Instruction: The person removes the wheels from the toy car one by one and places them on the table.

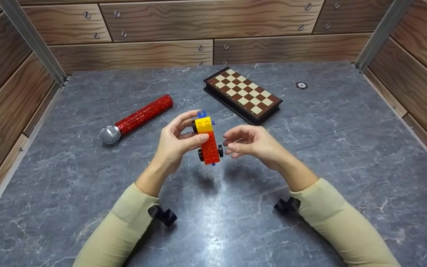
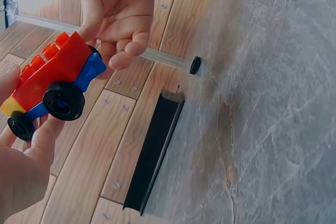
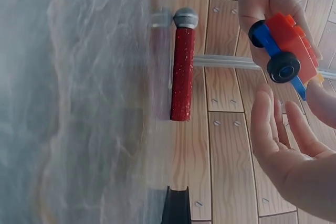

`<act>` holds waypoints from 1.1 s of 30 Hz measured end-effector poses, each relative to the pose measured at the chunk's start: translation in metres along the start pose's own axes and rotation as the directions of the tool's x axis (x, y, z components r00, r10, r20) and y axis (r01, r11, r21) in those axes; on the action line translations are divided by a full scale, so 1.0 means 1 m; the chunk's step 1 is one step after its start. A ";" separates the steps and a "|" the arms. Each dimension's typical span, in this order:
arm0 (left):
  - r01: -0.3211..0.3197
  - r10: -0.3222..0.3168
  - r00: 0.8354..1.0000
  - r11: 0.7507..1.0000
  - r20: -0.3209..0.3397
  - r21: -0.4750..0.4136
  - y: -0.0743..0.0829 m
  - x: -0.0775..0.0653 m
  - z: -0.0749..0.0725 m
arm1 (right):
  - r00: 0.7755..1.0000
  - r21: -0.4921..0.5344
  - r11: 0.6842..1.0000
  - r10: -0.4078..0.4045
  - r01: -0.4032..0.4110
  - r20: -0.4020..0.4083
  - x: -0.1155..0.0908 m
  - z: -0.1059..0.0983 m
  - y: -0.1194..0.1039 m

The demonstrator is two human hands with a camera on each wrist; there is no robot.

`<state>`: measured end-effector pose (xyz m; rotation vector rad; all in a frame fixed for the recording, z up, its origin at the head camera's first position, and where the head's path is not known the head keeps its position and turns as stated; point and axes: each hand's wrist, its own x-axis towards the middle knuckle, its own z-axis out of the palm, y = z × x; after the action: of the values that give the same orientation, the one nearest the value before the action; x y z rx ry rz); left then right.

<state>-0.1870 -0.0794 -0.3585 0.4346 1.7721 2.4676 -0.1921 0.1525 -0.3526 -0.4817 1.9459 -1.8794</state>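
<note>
My left hand (image 1: 172, 144) holds a toy brick car (image 1: 209, 148) above the table, its thumb on top of the red studded body and its fingers at the far side and beneath. The car has a yellow brick at its far end, a blue base and black wheels (image 2: 64, 101). A bare blue peg (image 1: 214, 122) sticks out on the right beside the yellow brick. Just right of the car, my right hand (image 1: 254, 144) hovers with loosely bent fingers and nothing in them. In the right wrist view, the right hand's fingers (image 3: 261, 119) are apart from the car.
A red glittery microphone (image 1: 145, 114) with a silver head lies at the left on the grey marbled table (image 1: 65, 185). Behind the hands sits a checkered chess box (image 1: 243, 94). A small round chip (image 1: 301, 85) lies farther right. Wood-patterned walls (image 1: 213, 22) enclose the table.
</note>
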 end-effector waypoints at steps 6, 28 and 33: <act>0.001 -0.001 1.000 1.000 0.008 -0.030 -0.002 0.000 0.001 | 0.999 0.058 0.998 -0.005 0.003 0.034 0.001 0.004 0.007; -0.027 0.034 0.994 0.997 0.102 -0.067 -0.007 -0.003 0.006 | 0.997 0.166 0.984 -0.072 0.067 0.028 -0.002 0.013 0.015; -0.003 0.008 0.996 0.998 0.090 -0.059 -0.005 -0.002 0.007 | 0.995 0.129 0.989 -0.083 0.074 0.060 -0.003 0.013 0.013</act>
<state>-0.1833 -0.0714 -0.3615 0.5373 1.6621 2.4550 -0.1827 0.1427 -0.3659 -0.5808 1.7774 -1.9957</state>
